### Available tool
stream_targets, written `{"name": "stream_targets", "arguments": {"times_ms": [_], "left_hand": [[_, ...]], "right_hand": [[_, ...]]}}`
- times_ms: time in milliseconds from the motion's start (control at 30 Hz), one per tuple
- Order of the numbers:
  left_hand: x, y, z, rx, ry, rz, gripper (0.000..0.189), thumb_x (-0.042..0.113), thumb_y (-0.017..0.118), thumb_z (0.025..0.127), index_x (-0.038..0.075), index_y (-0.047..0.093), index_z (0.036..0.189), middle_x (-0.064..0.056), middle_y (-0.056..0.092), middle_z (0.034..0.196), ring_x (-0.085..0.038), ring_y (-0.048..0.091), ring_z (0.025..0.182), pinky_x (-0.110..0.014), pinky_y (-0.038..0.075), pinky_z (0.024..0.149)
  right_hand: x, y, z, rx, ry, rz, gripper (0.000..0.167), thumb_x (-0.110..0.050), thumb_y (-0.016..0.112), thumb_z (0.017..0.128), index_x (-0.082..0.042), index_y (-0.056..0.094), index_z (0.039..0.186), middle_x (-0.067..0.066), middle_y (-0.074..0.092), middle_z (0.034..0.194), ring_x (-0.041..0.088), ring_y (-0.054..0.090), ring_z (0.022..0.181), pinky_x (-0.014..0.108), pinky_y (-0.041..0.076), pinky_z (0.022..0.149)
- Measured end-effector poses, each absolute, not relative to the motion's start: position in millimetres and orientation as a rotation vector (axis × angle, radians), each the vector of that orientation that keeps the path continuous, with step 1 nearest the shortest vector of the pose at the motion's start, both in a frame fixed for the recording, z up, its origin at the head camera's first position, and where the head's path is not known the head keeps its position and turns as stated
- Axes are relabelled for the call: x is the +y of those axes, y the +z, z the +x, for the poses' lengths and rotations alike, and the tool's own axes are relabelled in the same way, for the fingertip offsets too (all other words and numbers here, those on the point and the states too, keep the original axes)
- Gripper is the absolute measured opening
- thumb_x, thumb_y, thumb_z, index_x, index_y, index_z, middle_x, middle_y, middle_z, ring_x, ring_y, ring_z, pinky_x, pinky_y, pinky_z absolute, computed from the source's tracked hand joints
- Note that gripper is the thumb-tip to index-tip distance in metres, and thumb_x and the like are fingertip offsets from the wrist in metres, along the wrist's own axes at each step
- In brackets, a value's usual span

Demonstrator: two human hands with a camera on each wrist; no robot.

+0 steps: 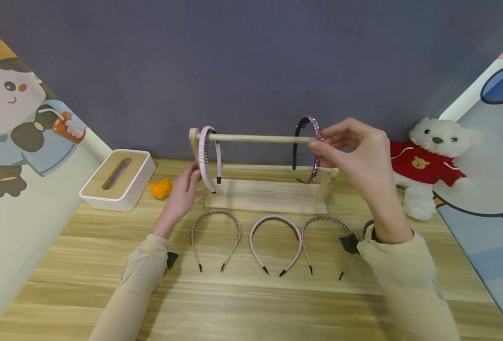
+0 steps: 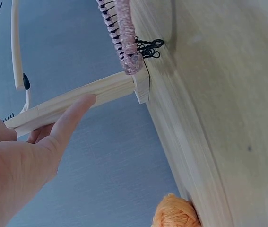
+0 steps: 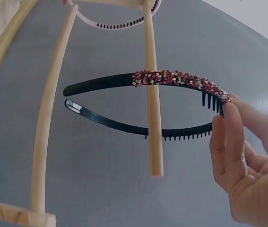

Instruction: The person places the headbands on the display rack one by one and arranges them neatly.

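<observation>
A wooden headband stand point(image 1: 264, 198) has a horizontal rod point(image 1: 255, 138) across its top. My left hand point(image 1: 182, 189) holds the stand's left post, thumb along one side of the wood in the left wrist view. Beside that post a pale pink headband point(image 1: 202, 158) hangs over the rod. At the rod's right end, my right hand point(image 1: 362, 149) pinches a black headband with pink sequins point(image 3: 171, 79) by its top. The rod's free end passes through this headband's loop in the right wrist view. Its two tips point away from my fingers.
In front of the stand lie several headbands, among them a beaded one point(image 1: 216, 211) and a pale pink one point(image 1: 275, 218). A tissue box point(image 1: 138, 182) and an orange yarn ball point(image 1: 161, 188) stand left. A white teddy bear point(image 1: 422, 161) sits right.
</observation>
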State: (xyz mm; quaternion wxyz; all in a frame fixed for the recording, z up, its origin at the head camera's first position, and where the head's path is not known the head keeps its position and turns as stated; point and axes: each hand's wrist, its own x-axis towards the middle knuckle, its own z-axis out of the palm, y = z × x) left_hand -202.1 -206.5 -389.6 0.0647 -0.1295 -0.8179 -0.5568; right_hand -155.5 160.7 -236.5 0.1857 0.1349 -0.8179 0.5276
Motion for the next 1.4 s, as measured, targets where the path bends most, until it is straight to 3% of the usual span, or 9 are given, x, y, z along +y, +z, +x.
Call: {"name": "stream_targets", "arguments": {"times_ms": [667, 1400], "left_hand": [[-206.9, -389.0, -201.6, -2.469, -1.69, -0.398, 0.044, 0.017, 0.033, 0.119, -0.007, 0.042, 0.156, -0.033, 0.05, 0.151, -0.047, 0.052, 0.141, -0.055, 0.062, 0.098], [-206.3, -391.5, -202.5, -2.459, -1.69, -0.41, 0.044, 0.017, 0.035, 0.119, -0.008, 0.042, 0.155, -0.033, 0.05, 0.152, -0.048, 0.052, 0.141, -0.054, 0.062, 0.099]], "right_hand": [[117.2, -235.2, -170.9, -2.308, 1.495, 0.502, 0.021, -0.011, 0.087, 0.093, 0.003, 0.077, 0.105, 0.013, 0.078, 0.096, 0.01, 0.074, 0.078, 0.025, 0.067, 0.066], [66.0, -247.1, -188.1, -2.349, 1.421, 0.571, 0.02, -0.016, 0.089, 0.091, -0.004, 0.077, 0.103, 0.004, 0.078, 0.089, 0.016, 0.075, 0.074, 0.028, 0.066, 0.059]]}}
